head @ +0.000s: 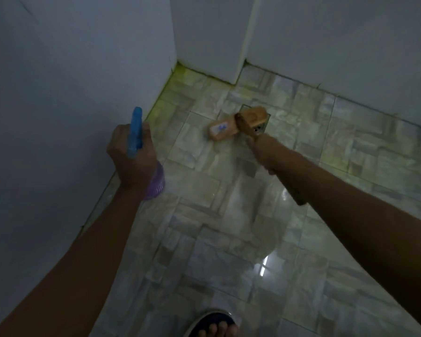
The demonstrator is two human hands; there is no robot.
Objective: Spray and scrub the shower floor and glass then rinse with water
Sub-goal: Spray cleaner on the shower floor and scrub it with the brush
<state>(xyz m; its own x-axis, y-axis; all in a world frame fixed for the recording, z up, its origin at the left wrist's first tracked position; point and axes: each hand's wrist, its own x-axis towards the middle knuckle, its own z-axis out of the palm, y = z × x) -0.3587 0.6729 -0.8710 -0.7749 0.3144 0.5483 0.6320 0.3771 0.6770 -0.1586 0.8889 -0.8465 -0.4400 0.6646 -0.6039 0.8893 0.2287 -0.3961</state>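
Observation:
My left hand (131, 156) grips a spray bottle (153, 183) with a purple body and a blue trigger head (136, 132), held upright near the left wall. My right hand (263, 152) grips the handle of a wooden scrub brush (238, 122), whose head lies on the tiled shower floor (204, 215) over a square floor drain (265, 122). The brush head carries a small white and blue label. The floor tiles are pale marble-patterned and look wet and glossy in the middle.
White walls (58, 93) close in on the left and at the back, with a protruding corner column (216, 45). Yellow-green staining runs along the left floor edge (165, 93). A foot in a dark sandal (214, 324) stands at the bottom.

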